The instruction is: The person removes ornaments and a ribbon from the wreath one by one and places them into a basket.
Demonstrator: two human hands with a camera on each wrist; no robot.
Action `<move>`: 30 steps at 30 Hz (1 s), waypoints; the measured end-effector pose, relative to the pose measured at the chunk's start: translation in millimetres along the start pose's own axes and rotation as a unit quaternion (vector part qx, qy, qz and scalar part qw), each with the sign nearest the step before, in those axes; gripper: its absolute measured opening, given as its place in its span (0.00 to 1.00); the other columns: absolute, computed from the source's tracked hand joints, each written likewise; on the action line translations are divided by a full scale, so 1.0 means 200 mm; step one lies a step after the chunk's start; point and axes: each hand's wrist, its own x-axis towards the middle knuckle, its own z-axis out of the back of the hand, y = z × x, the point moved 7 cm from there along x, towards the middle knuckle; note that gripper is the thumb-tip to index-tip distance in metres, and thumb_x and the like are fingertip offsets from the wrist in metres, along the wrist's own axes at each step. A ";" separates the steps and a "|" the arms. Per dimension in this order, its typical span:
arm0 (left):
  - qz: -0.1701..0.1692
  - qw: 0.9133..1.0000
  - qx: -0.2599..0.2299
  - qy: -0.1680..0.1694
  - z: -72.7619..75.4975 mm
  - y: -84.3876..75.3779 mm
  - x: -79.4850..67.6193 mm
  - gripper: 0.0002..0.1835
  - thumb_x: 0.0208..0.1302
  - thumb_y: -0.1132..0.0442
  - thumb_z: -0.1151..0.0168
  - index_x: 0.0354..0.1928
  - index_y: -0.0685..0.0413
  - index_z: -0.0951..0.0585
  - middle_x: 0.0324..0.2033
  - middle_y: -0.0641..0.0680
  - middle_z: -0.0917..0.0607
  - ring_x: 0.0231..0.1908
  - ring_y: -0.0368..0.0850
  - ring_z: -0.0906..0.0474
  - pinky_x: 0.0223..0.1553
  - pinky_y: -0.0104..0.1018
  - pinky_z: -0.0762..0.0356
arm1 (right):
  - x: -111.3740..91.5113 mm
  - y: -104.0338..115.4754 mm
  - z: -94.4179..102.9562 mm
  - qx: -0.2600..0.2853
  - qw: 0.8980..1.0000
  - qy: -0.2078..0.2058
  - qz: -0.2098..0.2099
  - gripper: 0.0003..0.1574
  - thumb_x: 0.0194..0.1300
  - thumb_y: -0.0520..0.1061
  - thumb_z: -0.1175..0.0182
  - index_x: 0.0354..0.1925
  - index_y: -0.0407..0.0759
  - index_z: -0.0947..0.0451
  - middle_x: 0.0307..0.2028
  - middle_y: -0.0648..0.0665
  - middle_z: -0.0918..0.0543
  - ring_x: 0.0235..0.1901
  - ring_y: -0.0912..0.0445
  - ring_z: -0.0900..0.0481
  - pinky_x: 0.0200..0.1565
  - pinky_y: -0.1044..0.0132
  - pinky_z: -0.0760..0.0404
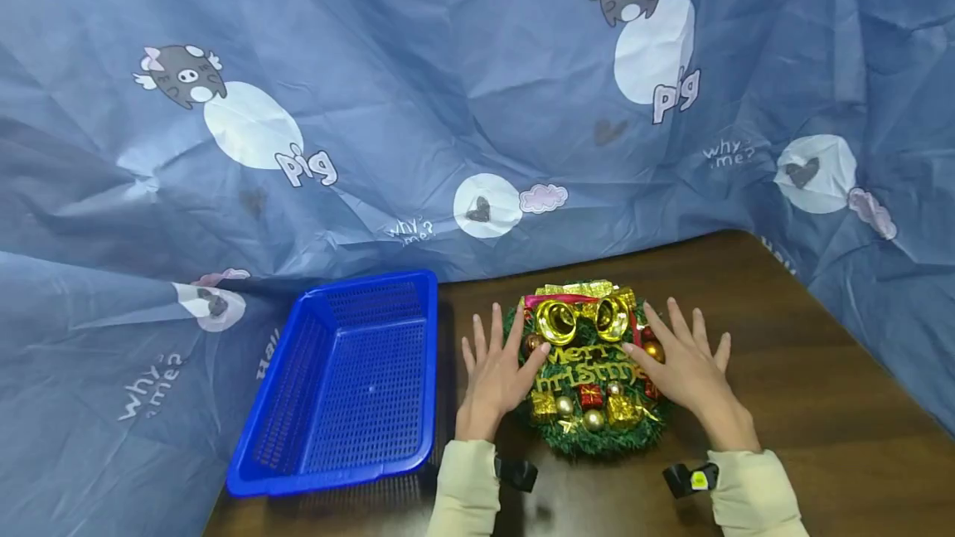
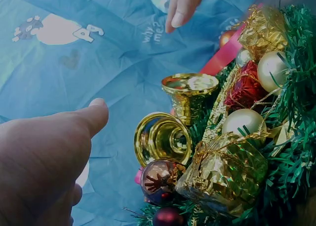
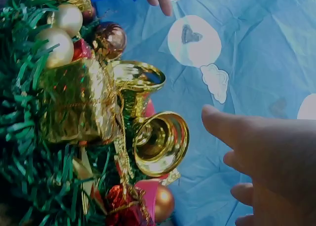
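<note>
Cream sleeves (image 1: 466, 487) nearest, decorated wreath (image 1: 597, 388) just beyond

Out of one sleeve, above a black wrist mount (image 1: 517, 475), left hand (image 1: 496, 379). Lies along the wreath's left side in the head view, fingers straight and spread apart, thumb overlapping the end of the gold "Merry Christmas" lettering (image 1: 593, 373). Out of the other sleeve, above a second mount (image 1: 690, 480) with a yellow label, right hand (image 1: 692, 373). Mirrors the left on the wreath's right side, fingers likewise straight and apart. In the wrist views, both thumbs clear of the golden bells (image 1: 548, 326); impossible to tell whether touching the wreath elsewhere.

Between the hands, the wreath, near the far edge of the tabletop (image 1: 828, 421). Carries bells and a pinkish-red ribbon (image 1: 574, 298) toward that edge, lettering across the middle, and gold boxes (image 1: 623, 411), a red box (image 1: 591, 396) and pale baubles (image 1: 593, 419) on the near side.

Left of the left hand, blue basket (image 1: 430, 388) with slotted walls and bottom. Stands along the left edge of the tabletop, hiding the far left corner.

Beyond the far edge, creased blue curtain (image 1: 410, 131). Shows printed pigs, hearts and words.
</note>
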 end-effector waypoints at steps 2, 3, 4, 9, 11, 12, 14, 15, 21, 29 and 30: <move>0.001 1.000 -0.002 0.005 0.00 0.00 0.01 0.39 0.66 0.30 0.62 0.75 0.31 0.58 0.75 0.51 0.65 0.73 0.59 0.76 0.69 0.66 0.70 | 0.00 -0.01 0.00 0.004 1.000 0.013 0.006 0.55 0.64 0.73 0.52 0.76 0.54 0.62 0.75 0.37 0.67 0.70 0.31 0.76 0.57 0.25 0.83; 0.001 1.000 -0.004 0.006 0.00 0.00 0.01 0.39 0.67 0.30 0.62 0.75 0.31 0.58 0.75 0.51 0.65 0.73 0.59 0.76 0.70 0.66 0.69 | 0.00 -0.02 -0.01 0.007 1.000 0.022 0.009 0.56 0.63 0.73 0.50 0.76 0.55 0.63 0.75 0.38 0.67 0.71 0.31 0.76 0.57 0.25 0.82; 0.001 1.000 -0.005 0.007 0.00 0.00 0.01 0.39 0.66 0.30 0.62 0.75 0.31 0.58 0.75 0.51 0.65 0.73 0.59 0.76 0.70 0.66 0.69 | 0.00 -0.03 -0.01 0.009 0.999 0.032 0.013 0.57 0.62 0.73 0.49 0.76 0.55 0.64 0.75 0.38 0.67 0.71 0.31 0.76 0.57 0.25 0.82; 0.004 1.000 -0.012 0.010 0.00 0.01 0.04 0.39 0.67 0.31 0.62 0.75 0.31 0.58 0.75 0.51 0.65 0.73 0.58 0.75 0.70 0.65 0.68 | 0.01 -0.08 -0.02 0.016 0.996 0.080 0.028 0.64 0.58 0.73 0.44 0.76 0.55 0.70 0.76 0.39 0.67 0.71 0.30 0.72 0.58 0.23 0.78; 0.005 1.000 -0.012 0.012 0.00 0.01 0.05 0.39 0.67 0.31 0.62 0.75 0.32 0.57 0.75 0.51 0.64 0.74 0.58 0.75 0.70 0.65 0.68 | 0.01 -0.10 -0.02 0.013 0.995 0.094 0.031 0.67 0.57 0.74 0.43 0.76 0.54 0.71 0.75 0.38 0.66 0.71 0.29 0.70 0.58 0.23 0.76; 0.006 1.000 -0.011 0.014 0.00 0.01 0.05 0.39 0.67 0.31 0.62 0.75 0.32 0.57 0.75 0.51 0.64 0.74 0.58 0.75 0.70 0.65 0.67 | 0.01 -0.11 -0.03 0.011 0.994 0.099 0.032 0.68 0.56 0.74 0.43 0.76 0.53 0.72 0.75 0.38 0.66 0.70 0.28 0.69 0.58 0.22 0.75; 0.010 1.000 -0.013 0.021 -0.01 0.02 0.05 0.39 0.67 0.31 0.62 0.75 0.32 0.58 0.75 0.50 0.64 0.74 0.57 0.74 0.71 0.64 0.67 | 0.01 -0.14 -0.04 0.012 0.993 0.108 0.034 0.69 0.55 0.74 0.41 0.76 0.52 0.72 0.75 0.37 0.65 0.70 0.28 0.68 0.58 0.22 0.74; 0.011 1.000 -0.013 0.024 -0.01 0.02 0.05 0.39 0.67 0.31 0.62 0.75 0.32 0.58 0.75 0.50 0.64 0.74 0.57 0.74 0.71 0.64 0.67 | 0.01 -0.15 -0.05 0.012 0.993 0.114 0.035 0.70 0.55 0.73 0.41 0.76 0.51 0.72 0.75 0.37 0.65 0.70 0.28 0.67 0.58 0.22 0.73; 0.012 0.999 -0.026 0.038 -0.05 0.04 0.04 0.38 0.68 0.32 0.62 0.75 0.30 0.59 0.75 0.51 0.63 0.74 0.57 0.71 0.71 0.63 0.62 | -0.01 -0.22 -0.12 0.033 0.989 0.141 0.030 0.71 0.54 0.72 0.39 0.76 0.48 0.71 0.75 0.37 0.64 0.71 0.29 0.68 0.58 0.23 0.73; 0.005 0.997 -0.048 0.064 -0.10 0.04 0.04 0.36 0.69 0.34 0.61 0.74 0.28 0.58 0.75 0.53 0.59 0.74 0.58 0.69 0.71 0.61 0.59 | -0.04 -0.30 -0.19 0.054 0.985 0.162 0.024 0.72 0.54 0.70 0.38 0.75 0.45 0.72 0.75 0.35 0.64 0.71 0.30 0.69 0.58 0.23 0.73; 0.004 0.997 -0.048 0.066 -0.10 0.04 0.05 0.36 0.69 0.34 0.61 0.74 0.29 0.57 0.75 0.53 0.59 0.74 0.58 0.68 0.71 0.61 0.58 | -0.04 -0.31 -0.19 0.059 0.984 0.164 0.022 0.72 0.54 0.70 0.37 0.75 0.45 0.72 0.75 0.35 0.64 0.71 0.30 0.69 0.58 0.23 0.73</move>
